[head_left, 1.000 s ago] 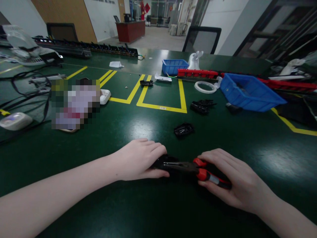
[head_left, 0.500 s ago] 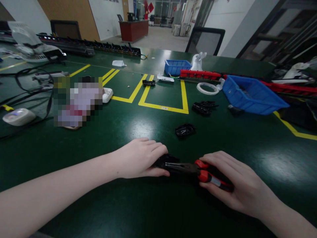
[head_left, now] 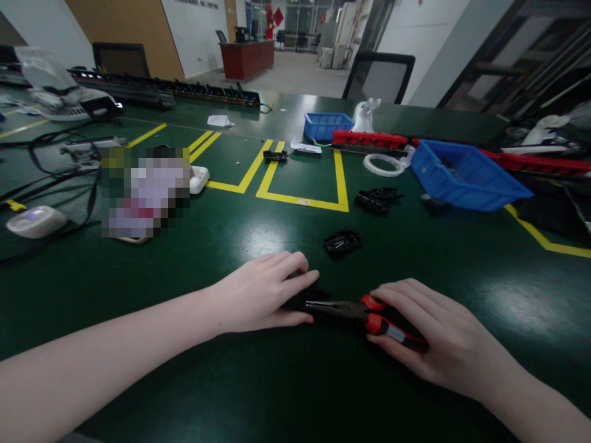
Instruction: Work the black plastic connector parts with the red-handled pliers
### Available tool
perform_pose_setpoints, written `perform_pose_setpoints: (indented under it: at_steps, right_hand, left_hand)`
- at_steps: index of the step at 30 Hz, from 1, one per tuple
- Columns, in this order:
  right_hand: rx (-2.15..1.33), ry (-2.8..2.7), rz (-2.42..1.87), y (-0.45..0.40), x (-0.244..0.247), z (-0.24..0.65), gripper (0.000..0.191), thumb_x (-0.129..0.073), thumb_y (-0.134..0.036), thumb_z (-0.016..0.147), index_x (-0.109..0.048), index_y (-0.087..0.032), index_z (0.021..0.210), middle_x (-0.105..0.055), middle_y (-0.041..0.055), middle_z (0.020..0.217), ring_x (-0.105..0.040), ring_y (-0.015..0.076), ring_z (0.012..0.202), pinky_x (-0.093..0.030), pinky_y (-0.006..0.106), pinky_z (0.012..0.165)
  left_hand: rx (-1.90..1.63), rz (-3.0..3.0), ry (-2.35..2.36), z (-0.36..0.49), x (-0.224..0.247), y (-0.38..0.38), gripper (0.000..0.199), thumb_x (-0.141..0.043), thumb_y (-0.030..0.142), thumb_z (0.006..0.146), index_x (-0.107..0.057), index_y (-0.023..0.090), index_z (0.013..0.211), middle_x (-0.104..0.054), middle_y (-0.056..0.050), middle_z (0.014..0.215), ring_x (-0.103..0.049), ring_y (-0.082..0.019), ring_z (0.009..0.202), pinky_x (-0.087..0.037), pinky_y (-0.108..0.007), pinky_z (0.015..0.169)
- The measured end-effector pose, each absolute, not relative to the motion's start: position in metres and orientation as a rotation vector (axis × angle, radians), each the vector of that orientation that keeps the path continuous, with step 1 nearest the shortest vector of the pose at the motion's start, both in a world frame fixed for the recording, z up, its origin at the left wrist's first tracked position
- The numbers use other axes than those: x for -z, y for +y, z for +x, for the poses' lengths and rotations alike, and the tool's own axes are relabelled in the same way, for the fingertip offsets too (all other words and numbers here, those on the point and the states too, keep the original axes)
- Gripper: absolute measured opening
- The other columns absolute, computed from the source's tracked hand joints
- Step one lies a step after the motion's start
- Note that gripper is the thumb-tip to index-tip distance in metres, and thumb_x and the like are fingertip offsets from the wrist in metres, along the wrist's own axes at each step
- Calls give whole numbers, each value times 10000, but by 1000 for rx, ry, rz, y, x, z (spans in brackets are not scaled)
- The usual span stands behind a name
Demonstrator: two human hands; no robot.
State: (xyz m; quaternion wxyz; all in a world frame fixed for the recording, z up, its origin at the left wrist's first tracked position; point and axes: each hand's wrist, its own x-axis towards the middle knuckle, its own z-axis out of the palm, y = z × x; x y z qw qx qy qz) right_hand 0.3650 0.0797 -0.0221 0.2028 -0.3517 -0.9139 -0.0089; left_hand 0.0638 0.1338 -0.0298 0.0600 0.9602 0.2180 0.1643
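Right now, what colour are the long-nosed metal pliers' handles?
The handles: red and black, greyish strip. Head view shows them best.

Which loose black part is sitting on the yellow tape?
The farthest black part, left of the white ring. It alone overlies yellow tape; the middle clump and nearest black part lie on plain green tabletop.

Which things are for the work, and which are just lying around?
In the work:
- pliers, in the right hand
- black part, at the left hand
- maybe the loose black parts

Probably just lying around:
- tape roll
- white paper
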Motion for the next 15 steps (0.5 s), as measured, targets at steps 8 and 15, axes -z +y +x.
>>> perform_pose_setpoints:
  at_steps: [8,15]
  right_hand:
    - [3,-2542,-990,80,23,366,286,-601,-361,947,-587,-182,1170,-714,101,976,-689,211,826,-589,322,671]
    - [11,-2546,-996,80,23,368,290,-599,-364,949,-593,-170,1163,-709,104,982,-681,208,837,-584,321,686]
  left_hand:
    - [-563,2833,635,62,30,135,304,-619,330,960,-650,122,1179,-646,-105,1075,-634,-225,933,-561,-348,759]
    - [-481,2629,655,62,28,131,330,-674,236,929,-589,126,1229,-633,-94,1123,-645,-207,943,-580,-336,781]
